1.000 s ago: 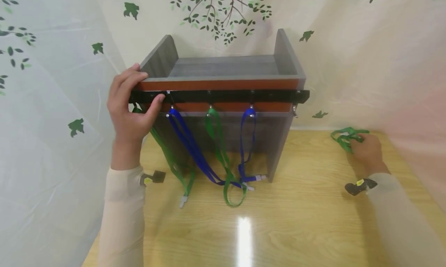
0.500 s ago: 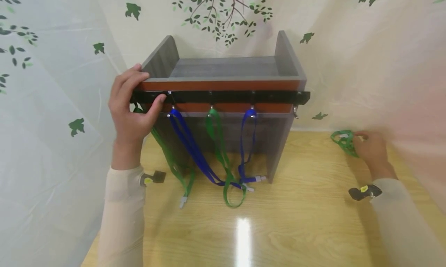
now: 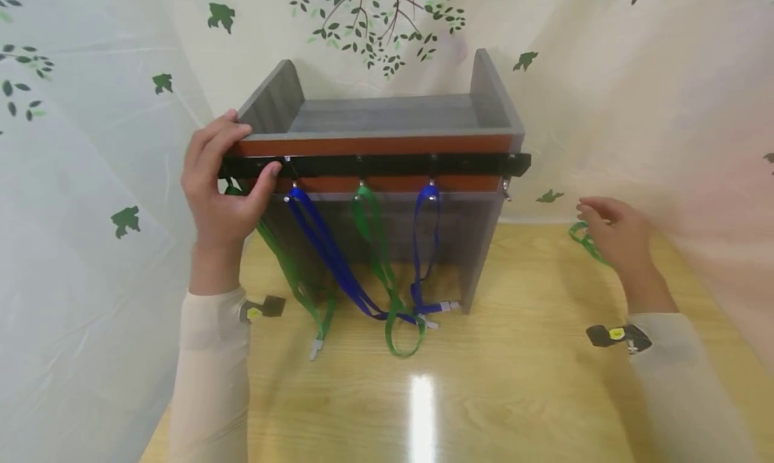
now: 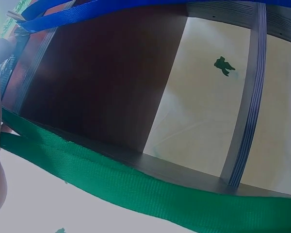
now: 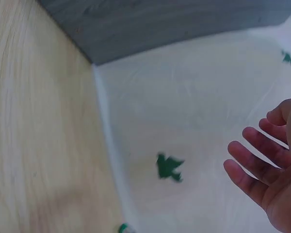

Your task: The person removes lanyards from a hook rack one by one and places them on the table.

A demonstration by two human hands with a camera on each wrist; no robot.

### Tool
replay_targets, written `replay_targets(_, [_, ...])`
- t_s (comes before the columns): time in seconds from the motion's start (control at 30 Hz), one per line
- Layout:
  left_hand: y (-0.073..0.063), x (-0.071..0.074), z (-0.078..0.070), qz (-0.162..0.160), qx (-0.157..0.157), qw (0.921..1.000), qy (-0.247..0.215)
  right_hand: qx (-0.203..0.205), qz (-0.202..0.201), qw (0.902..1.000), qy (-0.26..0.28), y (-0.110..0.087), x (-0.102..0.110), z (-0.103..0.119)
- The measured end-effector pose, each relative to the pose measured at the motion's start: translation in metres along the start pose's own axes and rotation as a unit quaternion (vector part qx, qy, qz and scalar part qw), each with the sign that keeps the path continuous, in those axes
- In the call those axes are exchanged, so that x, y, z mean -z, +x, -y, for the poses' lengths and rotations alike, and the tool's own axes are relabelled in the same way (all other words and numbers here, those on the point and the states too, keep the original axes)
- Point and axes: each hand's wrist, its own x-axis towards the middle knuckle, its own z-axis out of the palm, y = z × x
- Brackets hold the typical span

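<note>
My left hand [image 3: 224,194] grips the left end of the black hook rail [image 3: 399,164] on the grey shelf [image 3: 387,117], thumb on the rail and fingers over the top edge. From the hooks hang a green lanyard [image 3: 281,258] at the left, a blue lanyard [image 3: 326,248], another green lanyard [image 3: 379,248] and a second blue lanyard [image 3: 416,231]. The hook [image 3: 506,191] at the right end is bare. My right hand [image 3: 623,238] is raised with nothing in its loosely bent fingers. Beneath it a loose green lanyard [image 3: 588,243] lies on the table, partly hidden.
The shelf stands on a wood-grain table [image 3: 514,382] against a pale curtain [image 3: 562,113] with leaf prints. Grey clips of the hanging lanyards rest on the tabletop in front of the shelf. A reflected light streak shows near the front.
The right hand has let go of the loose green lanyard and lifted off it, moving slightly left. The left hand keeps its place on the rail.
</note>
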Motion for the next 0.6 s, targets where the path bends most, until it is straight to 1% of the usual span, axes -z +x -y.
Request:
replay_targets(0.13, [-0.001, 0.0, -0.001, -0.003, 0.005, 1.0, 0.001, 0.043, -0.001, 0.9985, 0.034, -0.008, -0.007, 0.032])
replay_targets(0.3, [-0.001, 0.0, -0.001, -0.005, 0.006, 1.0, 0.005, 0.067, -0.005, 0.9969, 0.042, -0.021, -0.01, 0.067])
replay_targets(0.4, [-0.002, -0.001, -0.002, -0.011, 0.009, 0.9999, -0.001, 0.091, -0.012, 0.9947, 0.046, -0.03, -0.01, 0.086])
replay_targets(0.5, [-0.002, -0.003, -0.002, -0.015, 0.01, 0.9998, -0.005, 0.127, -0.023, 0.9899, 0.058, -0.039, -0.012, 0.1])
replay_targets(0.6, [-0.002, -0.005, -0.002, -0.015, 0.011, 0.9998, -0.006, 0.162, -0.026, 0.9847, 0.059, -0.047, -0.015, 0.106])
